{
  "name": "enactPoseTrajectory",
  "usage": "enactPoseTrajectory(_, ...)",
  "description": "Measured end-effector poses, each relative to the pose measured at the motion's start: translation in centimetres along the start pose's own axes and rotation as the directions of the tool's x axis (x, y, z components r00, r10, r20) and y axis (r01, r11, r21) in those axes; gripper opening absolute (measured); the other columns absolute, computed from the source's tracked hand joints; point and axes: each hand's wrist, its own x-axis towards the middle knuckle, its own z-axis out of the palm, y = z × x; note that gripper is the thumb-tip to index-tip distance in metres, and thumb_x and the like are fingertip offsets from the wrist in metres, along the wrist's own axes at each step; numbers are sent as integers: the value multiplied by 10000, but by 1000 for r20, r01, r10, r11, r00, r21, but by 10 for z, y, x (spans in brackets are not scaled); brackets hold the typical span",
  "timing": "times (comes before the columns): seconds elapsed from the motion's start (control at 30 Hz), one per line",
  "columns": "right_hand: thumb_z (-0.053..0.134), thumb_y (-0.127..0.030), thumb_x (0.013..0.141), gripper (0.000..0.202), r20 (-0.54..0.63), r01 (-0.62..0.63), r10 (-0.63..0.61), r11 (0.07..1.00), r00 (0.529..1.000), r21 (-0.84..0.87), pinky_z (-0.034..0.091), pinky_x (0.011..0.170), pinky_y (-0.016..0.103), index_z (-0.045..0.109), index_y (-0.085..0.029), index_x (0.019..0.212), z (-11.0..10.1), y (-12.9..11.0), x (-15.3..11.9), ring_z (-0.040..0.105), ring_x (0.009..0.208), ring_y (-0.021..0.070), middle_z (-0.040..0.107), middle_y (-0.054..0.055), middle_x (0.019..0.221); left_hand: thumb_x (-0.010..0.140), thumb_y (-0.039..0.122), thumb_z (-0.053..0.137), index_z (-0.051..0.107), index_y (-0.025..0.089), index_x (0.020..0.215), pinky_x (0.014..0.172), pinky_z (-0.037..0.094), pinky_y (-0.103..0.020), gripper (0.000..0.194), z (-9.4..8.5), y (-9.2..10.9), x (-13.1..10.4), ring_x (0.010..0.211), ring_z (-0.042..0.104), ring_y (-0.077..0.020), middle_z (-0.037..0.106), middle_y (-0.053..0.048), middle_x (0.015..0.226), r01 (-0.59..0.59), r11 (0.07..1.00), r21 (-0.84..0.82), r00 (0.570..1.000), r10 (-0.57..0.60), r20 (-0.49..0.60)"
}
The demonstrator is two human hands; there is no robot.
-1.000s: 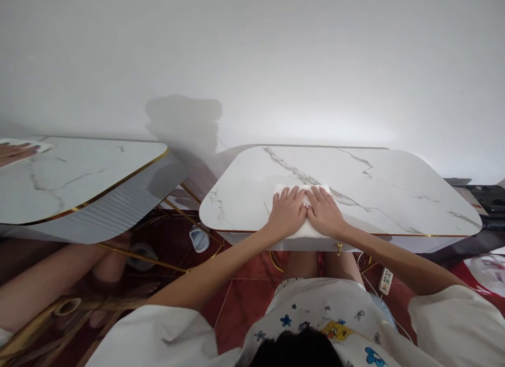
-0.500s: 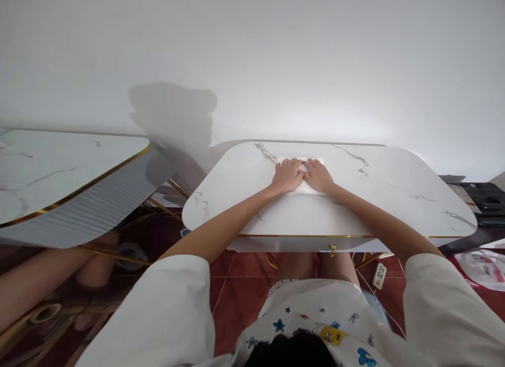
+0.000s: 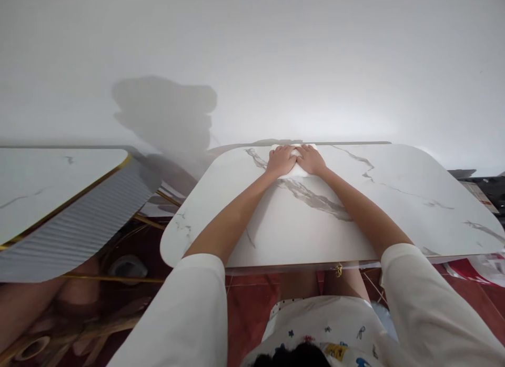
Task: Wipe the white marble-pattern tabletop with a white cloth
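Observation:
My left hand lies flat on a folded white cloth, fingers stretched toward the wall. Beside it my right hand presses flat on the same cloth, its fingers also extended, and the thumbs nearly meet. Under the cloth is a white, grey-veined marble-look tabletop with rounded corners. The cloth reaches the table's back edge, by the wall. Part of it is hidden beneath my hands.
A second marble-look table with gold trim stands at the left. Another person's leg shows below it. A small gold knob sits under the near edge. Black equipment lies at the right. The white wall rises behind.
Both hands have slid the cloth away from me, from mid-table to the back edge. The head view has shifted, showing more of the near tabletop.

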Motion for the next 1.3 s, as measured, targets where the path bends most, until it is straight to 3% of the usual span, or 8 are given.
enactPoseTrajectory(0.27, 339, -255, 933, 507, -47, 23, -21, 999, 999, 26, 328, 1086, 509, 498, -120, 1395, 8, 12, 26, 436, 1306, 331, 526, 153, 1427, 895, 268, 349, 547, 277, 1339, 1109, 321, -485, 486, 6, -7, 25, 1336, 448, -280, 550, -35, 1440, 16, 1000, 19, 1000, -15, -18)
enactPoseTrajectory(0.7, 302, -262, 949, 507, -34, -77, 77, 997, 996, 4, 325, 1112, 486, 484, -116, 1399, 2, 21, 31, 416, 1326, 322, 523, 158, 1422, 909, 277, 320, 531, 268, 1359, 1114, 324, -460, 496, 18, -11, 53, 1318, 470, -272, 552, -38, 1437, -65, 997, 52, 998, 64, 8)
enactPoseTrajectory(1.0, 304, -263, 956, 509, -30, -119, 119, 993, 992, 3, 301, 1128, 523, 450, -106, 1417, -8, 10, 3, 360, 1388, 326, 445, 162, 1499, 932, 251, 298, 489, 250, 1384, 1116, 321, -408, 490, 11, 0, 32, 1329, 449, -243, 537, -55, 1439, -135, 986, 97, 990, 131, 43)
enactPoseTrajectory(1.3, 305, -278, 963, 523, -22, -156, 156, 988, 988, 12, 268, 1164, 487, 449, -77, 1424, -14, -18, -43, 322, 1423, 343, 417, 177, 1524, 943, 236, 280, 494, 255, 1357, 1103, 337, -402, 466, 1, 12, -15, 1328, 445, -237, 533, -56, 1431, -160, 980, 118, 986, 154, 61)
